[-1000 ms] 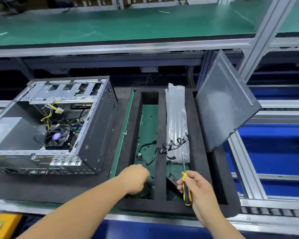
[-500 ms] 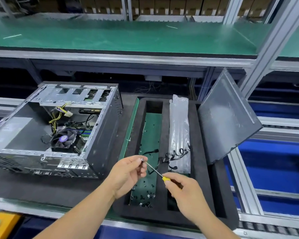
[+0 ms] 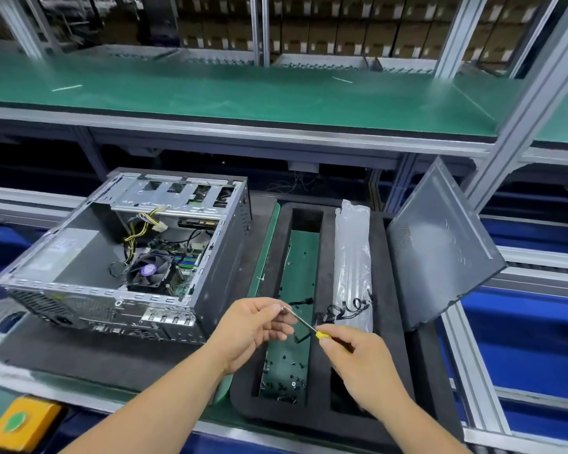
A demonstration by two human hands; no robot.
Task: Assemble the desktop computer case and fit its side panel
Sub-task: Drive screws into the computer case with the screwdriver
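**Bench stock: open case, panel, tray, two hands at the driver tip**

- Case [image 3: 122, 257]: lies on its side on a dark mat [image 3: 89, 352], left of centre, open side up. Inside show a fan [image 3: 148, 269], a board and yellow-black wires [image 3: 137, 228].
- Panel [image 3: 440, 247]: grey, off the case, well to its right. It stands tilted, lower edge on the right part of the tray, upper edge leaning toward a frame post [image 3: 518, 119].
- Tray [image 3: 315, 417]: black foam, just right of the case, with long slots. The left slot has a green floor with small dark screws [image 3: 286, 381] scattered at its near end. A clear plastic bag [image 3: 353, 257] lies along the middle rib, black cables [image 3: 345, 309] at its near end.
- Screwdriver [image 3: 304, 322]: yellow handle, thin metal shaft, held above the tray's left slot, tip pointing up-left.
- Left hand [image 3: 250, 329]: thumb and forefinger pinch a small screw [image 3: 283, 309] at the shaft's tip.
- Right hand [image 3: 361, 362]: fingers curled round the yellow handle.
- Shelf [image 3: 243, 93]: green top, above and behind the bench.
- Yellow block [image 3: 23, 424] with a green button: near left corner.
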